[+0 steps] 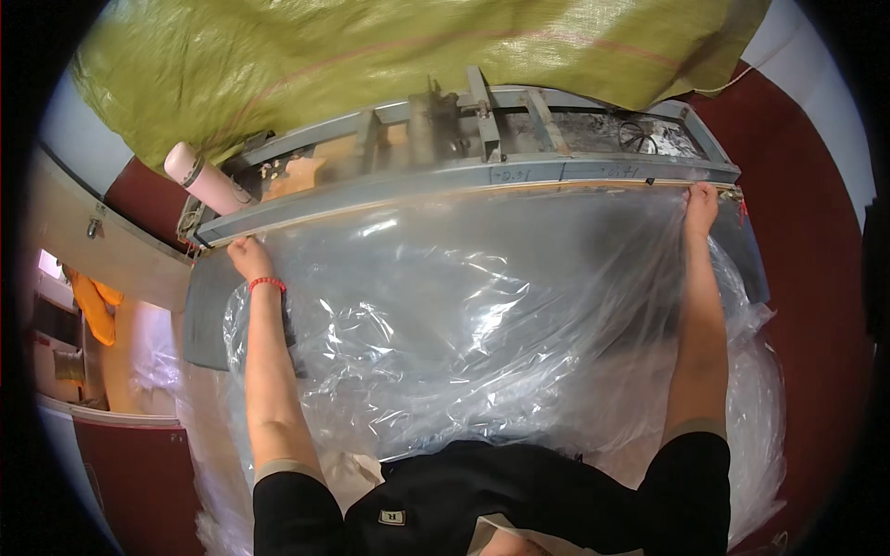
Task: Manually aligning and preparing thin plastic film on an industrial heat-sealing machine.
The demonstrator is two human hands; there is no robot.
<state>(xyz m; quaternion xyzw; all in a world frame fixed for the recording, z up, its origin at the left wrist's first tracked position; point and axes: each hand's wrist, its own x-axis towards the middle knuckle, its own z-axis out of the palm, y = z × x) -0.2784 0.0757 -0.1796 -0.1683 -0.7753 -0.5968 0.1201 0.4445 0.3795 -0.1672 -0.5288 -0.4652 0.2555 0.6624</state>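
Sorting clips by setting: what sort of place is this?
Probably a small workshop, perhaps for packaging or plastic work: a long grey metal frame, wide clear plastic film along it, and a yellow-green tarpaulin behind.

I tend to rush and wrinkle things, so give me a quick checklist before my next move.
1. Right hand on the clear film: ok, closed on it near the right end of the front rail.
2. Left hand gripping the film: cannot tell; it is by the rail's left end, but its hold is hidden.
3. Film smooth: not ok, creases and folds run across it.
4. Pink bottle off the film: ok, it stands beyond the rail at the left.
5. Hands apart: ok, near opposite ends of the rail.
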